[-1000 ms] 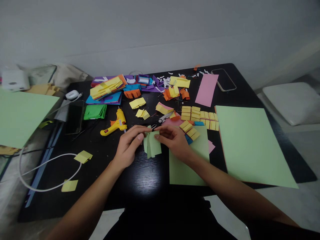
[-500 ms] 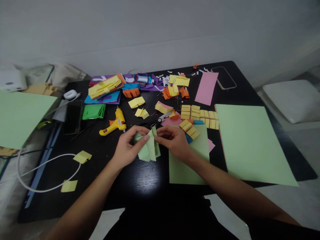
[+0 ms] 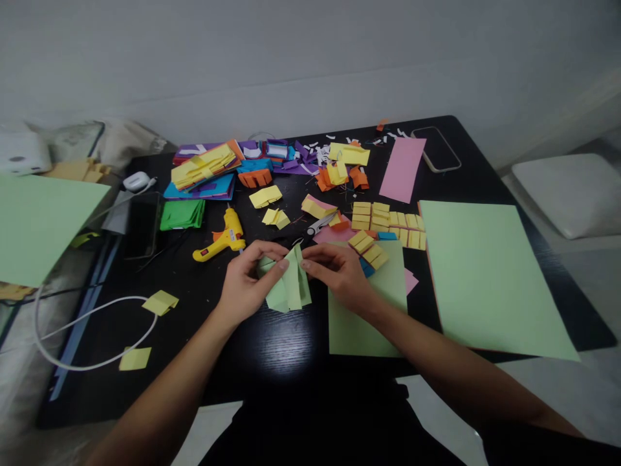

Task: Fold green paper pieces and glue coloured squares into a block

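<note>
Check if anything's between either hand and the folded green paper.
Nothing visible. The left hand holds the folded green paper; the right hand is right at its edge, though its grip is unclear. The scissors lie beyond the paper, not between it and either hand.

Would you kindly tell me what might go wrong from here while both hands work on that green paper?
The folded green paper, held by the left hand and right hand, could crease or tear if they pull unevenly. The scissors lie just beyond the hands and might get bumped. The yellow folded pieces close by the right hand could be knocked askew.
</note>
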A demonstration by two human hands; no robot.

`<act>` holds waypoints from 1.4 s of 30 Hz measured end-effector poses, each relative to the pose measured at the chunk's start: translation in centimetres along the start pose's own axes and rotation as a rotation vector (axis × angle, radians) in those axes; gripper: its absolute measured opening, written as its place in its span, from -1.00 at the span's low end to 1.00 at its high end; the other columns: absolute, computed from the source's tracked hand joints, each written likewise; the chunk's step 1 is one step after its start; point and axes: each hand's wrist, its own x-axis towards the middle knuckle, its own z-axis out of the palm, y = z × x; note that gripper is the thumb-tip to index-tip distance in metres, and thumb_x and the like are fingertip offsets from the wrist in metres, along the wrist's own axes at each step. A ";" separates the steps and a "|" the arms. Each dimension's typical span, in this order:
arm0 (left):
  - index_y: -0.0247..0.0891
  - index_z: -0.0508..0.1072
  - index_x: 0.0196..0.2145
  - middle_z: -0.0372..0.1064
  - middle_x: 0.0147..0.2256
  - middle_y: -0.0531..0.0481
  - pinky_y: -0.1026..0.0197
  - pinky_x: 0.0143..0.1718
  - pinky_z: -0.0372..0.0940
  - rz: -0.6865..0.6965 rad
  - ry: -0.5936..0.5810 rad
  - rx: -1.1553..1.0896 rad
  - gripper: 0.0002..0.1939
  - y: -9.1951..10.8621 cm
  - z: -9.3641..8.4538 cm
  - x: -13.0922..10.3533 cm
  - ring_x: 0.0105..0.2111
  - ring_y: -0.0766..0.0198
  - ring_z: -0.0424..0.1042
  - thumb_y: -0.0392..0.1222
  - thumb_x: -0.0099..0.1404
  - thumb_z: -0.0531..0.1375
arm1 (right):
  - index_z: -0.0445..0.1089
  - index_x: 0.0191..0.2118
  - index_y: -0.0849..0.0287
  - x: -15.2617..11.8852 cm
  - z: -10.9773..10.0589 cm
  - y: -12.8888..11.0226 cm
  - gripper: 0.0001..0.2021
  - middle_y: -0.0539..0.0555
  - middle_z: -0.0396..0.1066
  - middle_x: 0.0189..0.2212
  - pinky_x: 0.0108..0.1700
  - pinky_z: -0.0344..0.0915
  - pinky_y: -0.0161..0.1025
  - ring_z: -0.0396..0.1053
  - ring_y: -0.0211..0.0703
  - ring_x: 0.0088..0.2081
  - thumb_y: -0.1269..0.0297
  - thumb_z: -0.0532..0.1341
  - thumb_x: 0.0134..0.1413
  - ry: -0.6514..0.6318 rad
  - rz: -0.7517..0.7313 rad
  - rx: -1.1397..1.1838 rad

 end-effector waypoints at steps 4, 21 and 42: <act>-0.21 0.60 -0.13 0.57 -0.30 0.00 0.30 -0.33 0.41 0.007 0.013 0.021 -0.85 0.0 -0.1 -0.1 -0.34 0.30 0.52 -0.15 0.37 0.38 | 0.64 -0.24 0.06 0.0 0.0 -0.1 -0.71 0.02 0.66 -0.32 -0.09 0.61 -0.12 0.62 -0.11 -0.24 0.06 0.58 -0.04 -0.027 0.008 0.019; -0.19 0.53 -0.02 0.60 -0.12 -0.12 0.02 -0.04 0.43 0.257 -0.036 0.267 -0.70 0.5 -0.2 -0.1 -0.13 0.08 0.56 -0.05 0.36 0.37 | 0.61 -0.09 0.01 0.1 0.2 0.9 -0.74 0.02 0.65 -0.25 -0.08 0.55 -0.16 0.60 -0.14 -0.19 0.14 0.50 0.10 -0.013 -0.099 -0.035; -0.16 0.52 -0.12 0.58 -0.10 -0.11 -0.01 0.00 0.46 0.266 -0.118 0.127 -0.87 1.0 -0.2 0.1 -0.08 0.09 0.56 -0.20 0.38 0.34 | 0.67 -0.25 0.01 -0.1 0.1 0.6 -0.87 0.02 0.67 -0.30 -0.17 0.55 -0.12 0.60 -0.11 -0.26 0.11 0.46 0.15 0.046 -0.193 -0.099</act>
